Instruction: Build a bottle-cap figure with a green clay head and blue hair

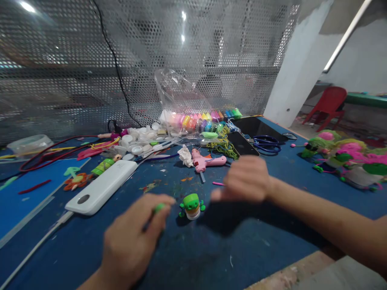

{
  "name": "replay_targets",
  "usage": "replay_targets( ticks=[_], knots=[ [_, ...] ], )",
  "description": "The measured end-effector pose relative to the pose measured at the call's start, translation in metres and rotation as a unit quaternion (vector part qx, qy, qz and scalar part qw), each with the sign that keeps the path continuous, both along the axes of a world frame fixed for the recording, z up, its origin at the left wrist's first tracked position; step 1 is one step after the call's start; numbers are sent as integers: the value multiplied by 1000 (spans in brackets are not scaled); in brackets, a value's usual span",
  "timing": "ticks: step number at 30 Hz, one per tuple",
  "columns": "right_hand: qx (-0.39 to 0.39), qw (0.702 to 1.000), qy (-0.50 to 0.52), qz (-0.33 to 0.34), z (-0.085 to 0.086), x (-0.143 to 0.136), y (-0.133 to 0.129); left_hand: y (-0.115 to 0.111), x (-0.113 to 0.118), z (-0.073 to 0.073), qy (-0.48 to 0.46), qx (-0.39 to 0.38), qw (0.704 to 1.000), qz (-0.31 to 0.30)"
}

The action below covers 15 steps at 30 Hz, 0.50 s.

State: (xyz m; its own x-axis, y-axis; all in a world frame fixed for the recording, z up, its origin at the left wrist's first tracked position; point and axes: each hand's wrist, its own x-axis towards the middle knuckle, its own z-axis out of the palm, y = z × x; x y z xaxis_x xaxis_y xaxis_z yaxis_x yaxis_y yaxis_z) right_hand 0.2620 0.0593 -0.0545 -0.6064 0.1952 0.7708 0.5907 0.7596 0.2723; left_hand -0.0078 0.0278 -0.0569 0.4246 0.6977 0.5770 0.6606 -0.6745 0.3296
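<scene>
In front of me on the blue tabletop stands a small figure [192,206] with a green head, a yellow and white body and green balls at its sides. My left hand [133,233], left of the figure, pinches a small bit of green modelling clay [159,207] between thumb and fingers. My right hand [246,181] hovers to the right of the figure, above its own shadow. Motion smears its fingers, so I cannot see whether they hold anything. A thin pink stick [218,184] lies beside the right hand.
A pink glue gun [208,161] lies beyond the figure, near a phone [242,144] and blue-handled scissors [267,143]. At left rests a white power bank [102,187] with a cable. Several pink and green figures [359,159] stand at right. Packs of coloured clay [196,123] lie behind.
</scene>
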Motion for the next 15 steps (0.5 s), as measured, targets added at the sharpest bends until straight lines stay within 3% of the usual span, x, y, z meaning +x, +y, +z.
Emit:
replay_targets(
  ticks=[1, 3, 6, 9, 12, 15],
  knots=[
    [-106, 985, 39, -130, 3, 17, 16, 10, -4, 5, -3, 4, 999, 49],
    [-161, 961, 77, -213, 5, 51, 47, 31, -10, 8, 19, 18, 994, 111],
    [-245, 941, 54, -226, -4, 89, 82, 55, -16, 5, 61, 33, 987, 148],
    [-303, 926, 26, -222, -20, 101, 99, 65, -12, 6, 99, 76, 981, 151],
    [-326, 919, 27, -221, -29, 98, 105, 69, 8, 23, 109, 123, 979, 117],
    [-337, 917, 47, -209, -25, 93, 110, 77, 46, 47, 96, 97, 991, 16]
  ],
)
